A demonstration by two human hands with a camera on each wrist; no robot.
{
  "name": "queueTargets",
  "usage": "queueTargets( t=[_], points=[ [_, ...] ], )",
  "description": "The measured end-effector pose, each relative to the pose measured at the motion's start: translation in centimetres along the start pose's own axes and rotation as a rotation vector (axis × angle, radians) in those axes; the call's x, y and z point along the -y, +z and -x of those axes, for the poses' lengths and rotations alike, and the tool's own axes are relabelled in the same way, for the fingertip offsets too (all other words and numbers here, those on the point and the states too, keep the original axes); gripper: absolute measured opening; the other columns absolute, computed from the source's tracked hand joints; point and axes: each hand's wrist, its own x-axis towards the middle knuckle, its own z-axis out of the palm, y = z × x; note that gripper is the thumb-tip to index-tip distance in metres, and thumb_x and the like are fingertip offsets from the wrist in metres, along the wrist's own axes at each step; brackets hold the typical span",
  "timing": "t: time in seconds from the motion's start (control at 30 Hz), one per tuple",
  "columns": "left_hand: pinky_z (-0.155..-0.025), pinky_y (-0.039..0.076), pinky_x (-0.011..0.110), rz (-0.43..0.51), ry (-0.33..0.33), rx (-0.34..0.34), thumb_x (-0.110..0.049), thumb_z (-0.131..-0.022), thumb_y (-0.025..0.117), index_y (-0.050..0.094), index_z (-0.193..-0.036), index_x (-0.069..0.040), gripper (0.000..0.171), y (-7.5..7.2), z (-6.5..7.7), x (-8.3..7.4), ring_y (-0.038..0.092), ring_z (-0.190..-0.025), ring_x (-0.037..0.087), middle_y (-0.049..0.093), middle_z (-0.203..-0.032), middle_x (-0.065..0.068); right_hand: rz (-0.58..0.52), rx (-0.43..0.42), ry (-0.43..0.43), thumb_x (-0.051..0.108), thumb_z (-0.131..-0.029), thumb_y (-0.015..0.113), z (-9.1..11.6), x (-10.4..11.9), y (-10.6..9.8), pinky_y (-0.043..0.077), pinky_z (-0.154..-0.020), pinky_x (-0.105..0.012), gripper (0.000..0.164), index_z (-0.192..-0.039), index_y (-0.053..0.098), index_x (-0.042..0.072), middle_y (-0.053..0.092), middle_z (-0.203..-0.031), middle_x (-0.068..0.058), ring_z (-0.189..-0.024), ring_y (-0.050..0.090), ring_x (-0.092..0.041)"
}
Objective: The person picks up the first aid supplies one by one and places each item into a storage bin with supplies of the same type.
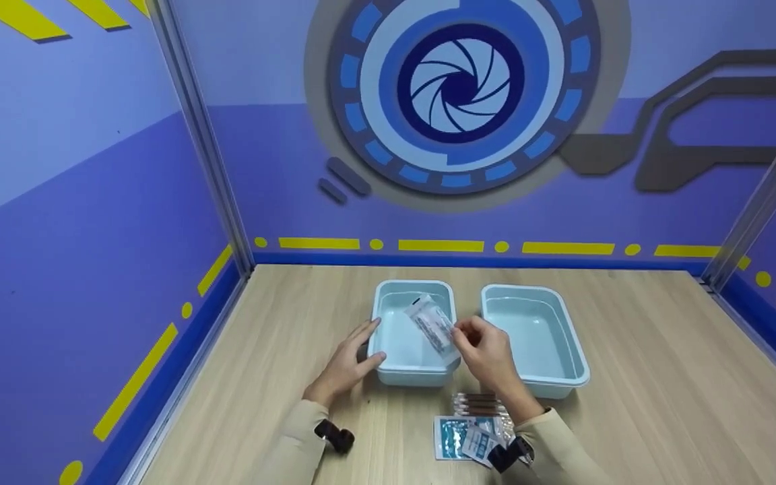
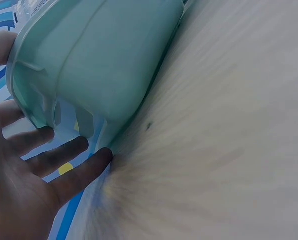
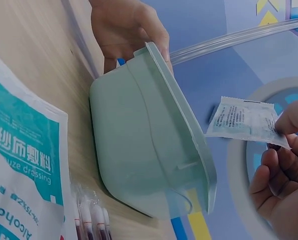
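Note:
The right hand (image 1: 489, 350) pinches a small, clear printed packet (image 1: 432, 325) by one end, between thumb and fingers. In the head view the packet lies slantwise over the left pale-blue plastic bin (image 1: 401, 337); the right wrist view shows the packet (image 3: 244, 120) apart from the bin's rim. The left hand (image 1: 347, 360) rests at that bin's left side, its thumb on the rim and its fairly straight, spread fingers (image 2: 68, 177) against the outer wall. What the packet contains cannot be made out.
A second pale-blue bin (image 1: 580, 364) stands to the right. Nearer the person lie brown-stemmed swabs (image 1: 475, 404) in clear wrap, a gauze dressing packet (image 3: 23, 130) and a smaller blue-white packet (image 1: 479, 444), partly under the right wrist. Printed panels wall the wooden table (image 1: 684, 377).

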Motion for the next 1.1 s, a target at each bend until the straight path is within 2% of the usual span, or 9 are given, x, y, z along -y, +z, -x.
queueTargets(
  t=[0.33, 0.5, 0.77, 1.0, 1.1],
  points=[
    [-0.116, 0.025, 0.058, -0.010, 0.023, -0.012, -0.040, -0.096, 0.056, 0.029, -0.154, -0.013, 0.070, 0.07, 0.07, 0.06, 0.027, -0.146, 0.037, 0.029, -0.158, 0.018, 0.024, -0.034, -0.015, 0.011, -0.088, 0.069, -0.04, -0.18, 0.24, 0.042, -0.051, -0.020, 0.005, -0.083, 0.069, 0.012, 0.060, -0.070, 0.004, -0.061, 0.052, -0.010],
    [-0.116, 0.024, 0.058, -0.019, 0.023, -0.013, -0.037, -0.096, 0.057, 0.030, -0.154, -0.012, 0.069, 0.08, 0.09, 0.07, 0.026, -0.146, 0.036, 0.029, -0.157, 0.018, 0.035, -0.025, -0.009, 0.010, -0.087, 0.068, -0.02, -0.12, 0.39, 0.042, -0.051, -0.019, 0.005, -0.082, 0.068, 0.011, 0.060, -0.070, 0.003, -0.061, 0.052, -0.011],
    [-0.117, 0.023, 0.057, -0.026, 0.011, -0.013, -0.042, -0.096, 0.056, 0.030, -0.154, -0.014, 0.069, 0.09, 0.12, 0.06, 0.026, -0.146, 0.036, 0.030, -0.158, 0.016, 0.052, 0.011, 0.011, 0.010, -0.088, 0.068, 0.04, -0.14, 0.52, 0.041, -0.051, -0.019, 0.005, -0.083, 0.068, 0.010, 0.059, -0.071, 0.002, -0.062, 0.051, -0.011],
    [-0.117, 0.022, 0.058, -0.014, 0.004, -0.016, -0.030, -0.096, 0.059, 0.030, -0.154, -0.014, 0.067, 0.03, 0.15, -0.09, 0.026, -0.146, 0.037, 0.030, -0.158, 0.017, 0.065, 0.023, 0.021, 0.011, -0.088, 0.068, 0.10, -0.17, 0.73, 0.042, -0.053, -0.019, 0.004, -0.084, 0.068, 0.011, 0.060, -0.072, 0.002, -0.063, 0.051, -0.010],
    [-0.117, 0.022, 0.058, -0.013, 0.005, -0.013, -0.032, -0.096, 0.058, 0.030, -0.154, -0.013, 0.067, 0.00, 0.08, -0.13, 0.026, -0.146, 0.037, 0.029, -0.158, 0.017, 0.063, 0.033, 0.023, 0.011, -0.088, 0.068, 0.06, -0.09, 0.79, 0.043, -0.053, -0.020, 0.004, -0.084, 0.068, 0.012, 0.060, -0.072, 0.003, -0.063, 0.052, -0.010]
  ],
)
